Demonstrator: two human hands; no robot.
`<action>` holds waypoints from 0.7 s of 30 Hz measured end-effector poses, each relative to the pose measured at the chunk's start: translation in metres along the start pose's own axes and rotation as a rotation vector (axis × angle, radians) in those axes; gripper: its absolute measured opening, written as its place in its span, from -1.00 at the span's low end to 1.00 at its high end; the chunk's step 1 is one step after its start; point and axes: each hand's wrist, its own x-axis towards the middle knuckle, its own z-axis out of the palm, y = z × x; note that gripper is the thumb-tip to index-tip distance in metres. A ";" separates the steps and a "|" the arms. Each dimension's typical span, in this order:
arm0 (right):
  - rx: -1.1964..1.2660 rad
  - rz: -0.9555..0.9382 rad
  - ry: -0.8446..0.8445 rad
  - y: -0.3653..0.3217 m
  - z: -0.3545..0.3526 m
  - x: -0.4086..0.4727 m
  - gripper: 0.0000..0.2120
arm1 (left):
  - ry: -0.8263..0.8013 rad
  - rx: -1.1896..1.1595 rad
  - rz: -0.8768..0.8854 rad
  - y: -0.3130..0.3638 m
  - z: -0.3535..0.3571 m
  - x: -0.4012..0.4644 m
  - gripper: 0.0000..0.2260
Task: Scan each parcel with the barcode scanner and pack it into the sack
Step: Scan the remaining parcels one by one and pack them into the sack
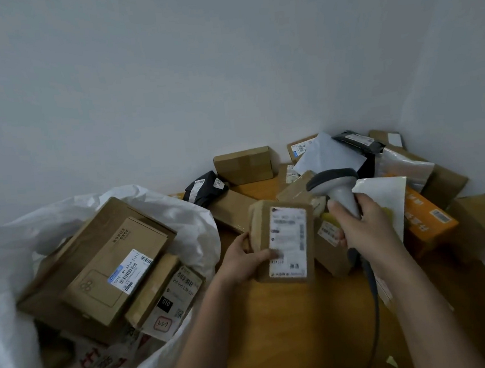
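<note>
Right of the sack (178,207), the left hand (243,258) grips a labelled parcel (284,240) while the right hand (362,226) holds the barcode scanner (335,186) just above it.

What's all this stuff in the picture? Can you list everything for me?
held parcel: one, brown with a white label, in the left hand above the table
scanner: one, grey, in the right hand, head over the held parcel
sack: one, white, open, at left
boxes in sack: several, brown with labels, stacked inside
table: one, orange-brown wood, centre and right
parcel pile: many, brown boxes, grey, black and clear bags, one orange box, in the far right corner
wall: pale grey, behind
left hand: fingers grip the parcel's left edge
right hand: fingers curl round the scanner's handle
</note>
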 end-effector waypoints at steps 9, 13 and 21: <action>0.102 0.025 -0.258 -0.025 -0.005 -0.016 -0.82 | 0.194 -0.186 -0.185 -0.002 0.010 0.006 -0.32; 0.064 -0.031 -0.280 -0.040 -0.006 -0.025 -0.83 | 0.216 -0.196 -0.209 -0.002 0.011 0.007 -0.28; 0.029 -0.069 -0.279 -0.061 -0.015 -0.038 -0.79 | 0.264 -0.242 -0.251 0.001 0.010 0.008 -0.24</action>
